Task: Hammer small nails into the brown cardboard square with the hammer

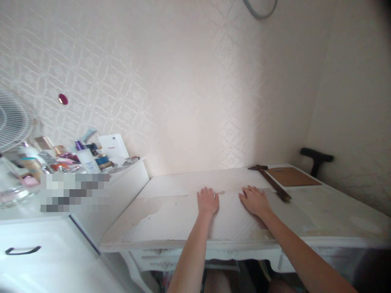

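Both palms rest face down on a worn white table (171,219) with patchy, peeling surface covering. My left hand (208,201) lies near the table's middle, fingers stretched out and holding nothing. A short distance to its right, my right hand (255,201) is also laid flat, its fingers spread and without an object. The hammer (275,185) nearest my right hand lies slantwise, its head toward the wall and its handle end toward me. Beside the hammer is a flat brown board (295,176), which my hands do not touch.
On the left stands a white cabinet (122,191) crowded with bottles (87,159), jars and a white box (113,146). A fan (14,120) is at the far left. Behind the table's right corner rises a black T-shaped handle (317,158). Patterned wall borders the back.
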A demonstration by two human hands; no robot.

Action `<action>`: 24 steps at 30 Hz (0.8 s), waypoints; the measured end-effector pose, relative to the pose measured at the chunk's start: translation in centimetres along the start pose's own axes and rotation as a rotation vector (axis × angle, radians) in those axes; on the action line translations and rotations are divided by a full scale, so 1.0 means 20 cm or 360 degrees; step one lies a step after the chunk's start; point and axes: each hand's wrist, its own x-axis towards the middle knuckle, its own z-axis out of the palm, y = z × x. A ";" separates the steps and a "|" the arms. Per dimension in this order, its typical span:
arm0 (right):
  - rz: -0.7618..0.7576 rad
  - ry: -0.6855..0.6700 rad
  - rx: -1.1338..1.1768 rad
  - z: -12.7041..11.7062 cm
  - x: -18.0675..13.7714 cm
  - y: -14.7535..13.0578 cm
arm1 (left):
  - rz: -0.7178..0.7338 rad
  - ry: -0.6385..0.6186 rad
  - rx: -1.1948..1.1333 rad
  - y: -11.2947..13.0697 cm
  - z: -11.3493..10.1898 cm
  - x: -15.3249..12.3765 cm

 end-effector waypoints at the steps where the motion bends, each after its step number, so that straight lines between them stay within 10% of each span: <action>1: -0.0003 0.0000 0.0000 0.00 0.00 0.00 | 0.0000 0.0005 -0.0001 0.00 0.00 0.00; 24: 0.0000 0.0003 0.0002 0.00 0.00 0.00 | -0.0004 -0.0007 0.0018 0.00 0.00 0.00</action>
